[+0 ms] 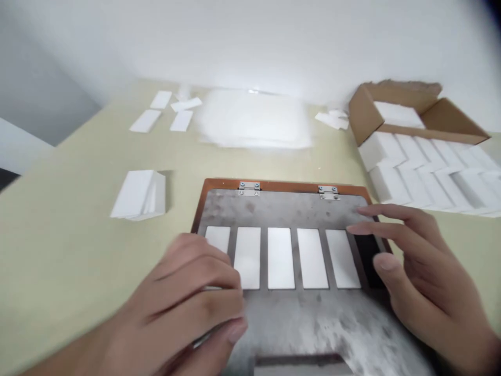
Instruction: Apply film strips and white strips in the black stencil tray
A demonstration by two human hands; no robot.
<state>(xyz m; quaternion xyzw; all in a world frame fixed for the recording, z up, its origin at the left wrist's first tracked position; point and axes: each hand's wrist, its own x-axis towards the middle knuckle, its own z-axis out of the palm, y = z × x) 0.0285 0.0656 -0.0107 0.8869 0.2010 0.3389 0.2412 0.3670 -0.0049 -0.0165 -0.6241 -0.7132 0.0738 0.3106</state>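
A grey metal plate (297,209) on a brown hinged board lies in front of me. Its slots hold several white rectangular pieces (281,258) side by side. My left hand (188,308) rests over the plate's left part with fingers curled, covering the leftmost white piece; whether it grips anything is hidden. My right hand (418,271) hovers over the plate's right edge with fingers stretched out and apart, holding nothing, beside a dark empty slot (368,256).
A stack of white pieces (141,194) sits on the left of the beige table. Loose white pieces (164,110) and a blurred white pile (252,119) lie at the back. An open cardboard box (410,112) and rows of white blocks (430,167) stand at the right.
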